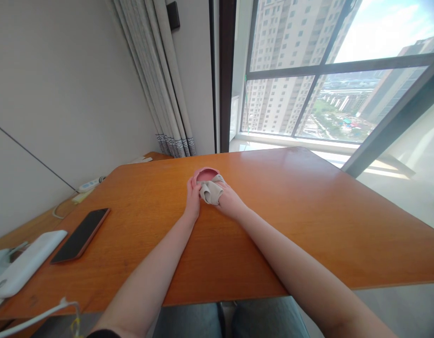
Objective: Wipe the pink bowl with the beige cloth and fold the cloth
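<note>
A small pink bowl [207, 174] is held above the wooden table [273, 188], tilted so that its inside faces me. My left hand [192, 195] grips the bowl's left side, with the fingers wrapped round the rim. In my right hand [229, 198] is a crumpled light grey cloth [210, 191], pressed against the near right part of the bowl. The cloth hides most of the right fingers and the bowl's lower part. Whether the bowl touches the tabletop I cannot tell.
On the table's left lie a dark phone [81, 234] and a white power bank [28, 264]. A white cable [44, 313] crosses the near left corner. A power strip [92, 184] lies by the wall. Beyond the far edge are a grey curtain [160, 84] and a large window [290, 103].
</note>
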A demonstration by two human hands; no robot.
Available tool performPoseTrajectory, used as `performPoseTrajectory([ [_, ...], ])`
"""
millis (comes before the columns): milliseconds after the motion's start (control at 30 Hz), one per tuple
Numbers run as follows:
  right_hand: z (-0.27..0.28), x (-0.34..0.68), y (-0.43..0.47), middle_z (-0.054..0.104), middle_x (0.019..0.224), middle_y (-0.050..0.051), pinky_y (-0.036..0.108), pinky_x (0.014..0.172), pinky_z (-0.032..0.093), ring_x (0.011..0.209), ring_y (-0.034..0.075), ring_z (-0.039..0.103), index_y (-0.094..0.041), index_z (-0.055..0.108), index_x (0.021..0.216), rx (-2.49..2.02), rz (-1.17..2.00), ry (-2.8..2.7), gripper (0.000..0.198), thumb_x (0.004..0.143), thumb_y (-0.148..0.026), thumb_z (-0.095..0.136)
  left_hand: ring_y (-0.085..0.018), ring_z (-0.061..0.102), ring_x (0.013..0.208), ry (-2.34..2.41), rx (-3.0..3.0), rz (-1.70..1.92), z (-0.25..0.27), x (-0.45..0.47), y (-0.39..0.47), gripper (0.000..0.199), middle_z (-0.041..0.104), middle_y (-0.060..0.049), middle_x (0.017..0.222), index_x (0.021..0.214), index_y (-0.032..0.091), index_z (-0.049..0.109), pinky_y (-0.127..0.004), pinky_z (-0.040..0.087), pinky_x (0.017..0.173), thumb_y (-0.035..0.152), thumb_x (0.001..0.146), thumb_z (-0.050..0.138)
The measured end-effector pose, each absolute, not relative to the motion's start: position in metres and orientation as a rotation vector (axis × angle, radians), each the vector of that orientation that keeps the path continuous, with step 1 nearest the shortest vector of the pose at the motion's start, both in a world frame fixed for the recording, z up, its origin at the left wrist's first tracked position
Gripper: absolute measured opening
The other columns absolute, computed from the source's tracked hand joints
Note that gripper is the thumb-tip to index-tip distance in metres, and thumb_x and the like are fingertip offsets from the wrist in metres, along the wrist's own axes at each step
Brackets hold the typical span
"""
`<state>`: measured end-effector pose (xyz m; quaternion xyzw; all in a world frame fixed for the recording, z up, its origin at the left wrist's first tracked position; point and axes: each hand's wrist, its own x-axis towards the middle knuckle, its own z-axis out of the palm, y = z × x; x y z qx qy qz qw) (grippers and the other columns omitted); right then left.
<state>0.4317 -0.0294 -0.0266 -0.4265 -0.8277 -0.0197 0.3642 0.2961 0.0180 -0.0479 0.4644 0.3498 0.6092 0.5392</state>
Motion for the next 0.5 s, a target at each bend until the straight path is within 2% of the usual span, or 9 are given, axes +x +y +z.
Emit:
performPoseTrajectory([
  [100, -0.031, 0.434, -0.025, 0.06, 0.104, 0.008, 0.049, 0.109, 0.027, 0.112, 0.024, 0.047, -0.021, 0.057, 0.117, -1.164, -0.124, -2.131, 0.031, 0.087, -0.02, 0.052, -0.022, 0.053, 0.116, 0.891, 1.156, 1.43, -0.051, 0.292, 0.019, 0.042, 0.054, -0.005, 0.128, 0.121, 0.024, 0.051, -0.032, 0.049, 0.089, 0.036, 0.08, 0.057],
  [233, -0.038, 0.431, -0.02, 0.061, 0.098, 0.008, 0.043, 0.1, 0.039, 0.104, 0.023, 0.051, -0.02, 0.06, 0.11, -1.195, -0.137, -2.062, 0.025, 0.086, -0.019, 0.051, -0.021, 0.051, 0.121, 0.816, 1.124, 1.445, -0.05, 0.296, 0.013, 0.057, 0.045, -0.006, 0.139, 0.132, 0.029, 0.039, -0.032, 0.047, 0.093, 0.042, 0.08, 0.06],
  [333, -0.04, 0.428, -0.02, 0.06, 0.104, 0.008, 0.044, 0.1, 0.04, 0.104, 0.024, 0.051, -0.019, 0.057, 0.117, -1.187, -0.13, -2.011, 0.033, 0.085, -0.02, 0.051, -0.02, 0.045, 0.127, 0.699, 1.185, 1.445, -0.048, 0.302, 0.008, 0.063, 0.043, -0.005, 0.142, 0.134, 0.029, 0.036, -0.031, 0.041, 0.101, 0.038, 0.078, 0.064],
  [500, -0.037, 0.427, -0.025, 0.06, 0.11, 0.009, 0.045, 0.104, 0.035, 0.109, 0.024, 0.049, -0.019, 0.051, 0.127, -1.196, -0.095, -2.085, 0.041, 0.086, -0.02, 0.05, -0.019, 0.045, 0.126, 0.795, 1.212, 1.454, -0.05, 0.3, 0.014, 0.049, 0.05, -0.005, 0.133, 0.126, 0.024, 0.046, -0.032, 0.036, 0.106, 0.035, 0.08, 0.06],
])
